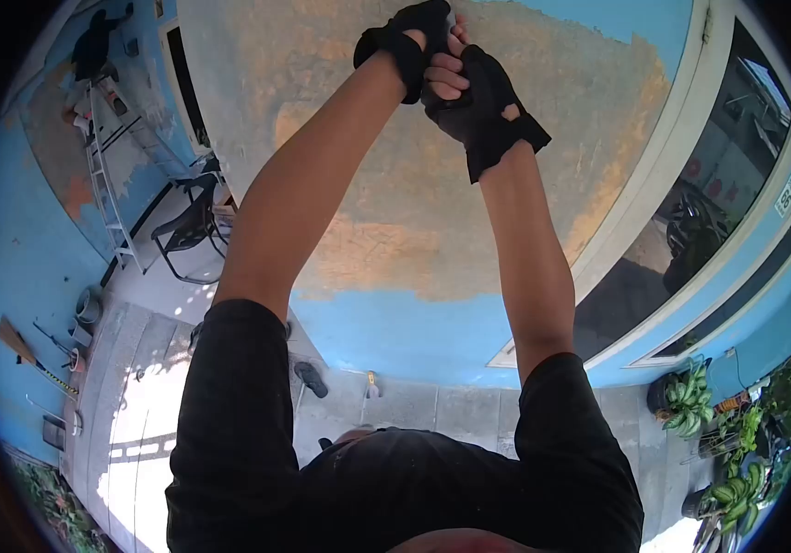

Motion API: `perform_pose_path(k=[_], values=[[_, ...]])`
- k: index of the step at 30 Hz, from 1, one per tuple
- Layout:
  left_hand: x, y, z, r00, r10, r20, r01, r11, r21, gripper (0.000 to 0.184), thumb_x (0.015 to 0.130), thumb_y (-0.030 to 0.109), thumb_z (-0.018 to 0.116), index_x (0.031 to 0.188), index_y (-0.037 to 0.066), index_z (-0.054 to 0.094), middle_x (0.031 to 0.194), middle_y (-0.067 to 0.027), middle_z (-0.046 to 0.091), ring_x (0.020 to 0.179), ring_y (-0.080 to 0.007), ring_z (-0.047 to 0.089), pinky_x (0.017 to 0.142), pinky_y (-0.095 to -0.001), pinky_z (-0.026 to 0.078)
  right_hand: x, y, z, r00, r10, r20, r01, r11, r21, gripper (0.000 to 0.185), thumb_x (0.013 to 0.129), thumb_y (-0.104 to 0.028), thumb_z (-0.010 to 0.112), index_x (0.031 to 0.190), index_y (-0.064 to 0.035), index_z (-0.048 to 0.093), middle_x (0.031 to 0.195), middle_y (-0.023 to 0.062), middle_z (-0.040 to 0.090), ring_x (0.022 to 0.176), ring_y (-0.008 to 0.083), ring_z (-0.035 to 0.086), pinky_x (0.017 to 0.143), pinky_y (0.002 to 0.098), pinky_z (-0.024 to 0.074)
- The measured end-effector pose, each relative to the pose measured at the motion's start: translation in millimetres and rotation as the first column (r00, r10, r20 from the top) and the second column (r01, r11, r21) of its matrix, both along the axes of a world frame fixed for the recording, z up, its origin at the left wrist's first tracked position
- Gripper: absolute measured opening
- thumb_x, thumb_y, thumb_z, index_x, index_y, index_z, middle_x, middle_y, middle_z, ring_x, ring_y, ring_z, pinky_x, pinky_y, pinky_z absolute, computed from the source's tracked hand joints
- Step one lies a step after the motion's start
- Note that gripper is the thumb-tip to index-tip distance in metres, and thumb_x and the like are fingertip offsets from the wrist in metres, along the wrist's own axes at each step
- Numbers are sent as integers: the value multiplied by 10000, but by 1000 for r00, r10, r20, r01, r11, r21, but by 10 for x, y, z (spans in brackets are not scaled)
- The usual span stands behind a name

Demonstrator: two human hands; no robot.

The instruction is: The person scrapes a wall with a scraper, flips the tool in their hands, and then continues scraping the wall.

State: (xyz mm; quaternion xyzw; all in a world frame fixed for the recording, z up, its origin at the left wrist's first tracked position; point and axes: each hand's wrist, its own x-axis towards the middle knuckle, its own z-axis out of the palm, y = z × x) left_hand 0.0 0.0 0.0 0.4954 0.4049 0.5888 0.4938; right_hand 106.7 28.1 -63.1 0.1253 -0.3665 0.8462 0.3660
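Observation:
Both arms are stretched up in front of the wall (349, 166), whose blue paint is gone over a wide grey and orange patch. At the top edge of the view, my left hand (419, 32) wears a black fingerless glove and appears closed, its fingers partly hidden. Just below and to its right is my right hand (465, 92), gloved the same way, with its fingers curled in tightly. The hands are close together, against or near the bare plaster. Whatever they grip is hidden between them; I cannot make it out.
At left, another person (93, 44) is up on a metal ladder (105, 175) by a scraped wall. A black chair (191, 226) stands nearby. Windows (663, 212) and potted plants (686, 401) line the right. A dark shoe (311, 379) lies on the paving.

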Motion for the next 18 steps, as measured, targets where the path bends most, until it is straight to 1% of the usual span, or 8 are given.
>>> perform_pose_path(k=[3, 6, 9, 11, 13, 15, 16, 18], values=[[-2, 5, -125, 999, -34, -17, 33, 996, -82, 338, 897, 425, 433, 759, 126, 511, 539, -13, 450, 349, -175, 320, 313, -354, 266, -13, -107, -180, 997, -11, -79, 5, 997, -73, 145, 1011, -165, 429, 1013, -229, 559, 652, -30, 439, 455, 78, 382, 396, 215, 312], [-13, 180, -107, 999, 0, -38, 2, 999, 50, 338, 887, 446, 453, 741, 146, 508, 524, 2, 439, 346, -165, 315, 314, -351, 258, 25, -48, -110, 999, -1, -32, 2, 1000, 14, 149, 1010, -156, 430, 974, -239, 549, 640, -34, 431, 455, 73, 379, 397, 215, 307], [-14, 78, -189, 996, -53, 67, 55, 998, -28, 338, 889, 451, 462, 729, 156, 507, 509, 3, 432, 340, -162, 315, 314, -348, 264, 35, -115, -129, 999, -18, -29, 15, 995, -96, 152, 1005, -140, 441, 959, -247, 539, 632, -35, 430, 448, 72, 373, 391, 213, 298], [51, 10, -147, 989, -112, 93, 121, 989, -91, 342, 899, 440, 463, 721, 152, 509, 498, 1, 430, 332, -160, 309, 311, -344, 269, 83, -132, -99, 999, -35, -6, 35, 999, -41, 150, 1001, -125, 442, 960, -233, 538, 628, -34, 432, 442, 74, 370, 389, 211, 293], [141, -45, -80, 991, -67, 116, 68, 998, -7, 335, 888, 440, 483, 724, 149, 510, 501, -1, 438, 330, -162, 314, 310, -332, 272, 98, -96, -55, 998, -63, 15, 63, 998, -22, 151, 1002, -121, 435, 949, -225, 531, 625, -32, 434, 436, 73, 361, 385, 207, 288], [187, -159, 31, 983, 173, -56, -168, 982, 82, 322, 880, 429, 498, 715, 153, 508, 501, -5, 446, 333, -156, 323, 311, -319, 270, 57, -44, 47, 1000, -20, -13, 19, 998, -57, 136, 998, -117, 437, 938, -201, 525, 620, -28, 437, 437, 72, 361, 386, 209, 293], [122, 31, -52, 984, 171, -55, -167, 984, 66, 322, 880, 429, 498, 715, 153, 508, 501, -5, 446, 333, -156, 323, 311, -319, 270, 65, -71, 3, 1000, -22, -9, 21, 997, -72, 136, 998, -117, 437, 938, -201, 525, 620, -28, 437, 437, 72, 361, 386, 209, 293], [2, 389, -127, 996, -84, 17, 81, 989, 124, 304, 873, 406, 507, 704, 153, 504, 499, -2, 446, 333, -146, 323, 312, -310, 270, 95, -115, -21, 997, -73, 1, 73, 996, -56, 122, 989, -104, 444, 941, -182, 525, 619, -25, 442, 438, 73, 365, 382, 212, 298]])
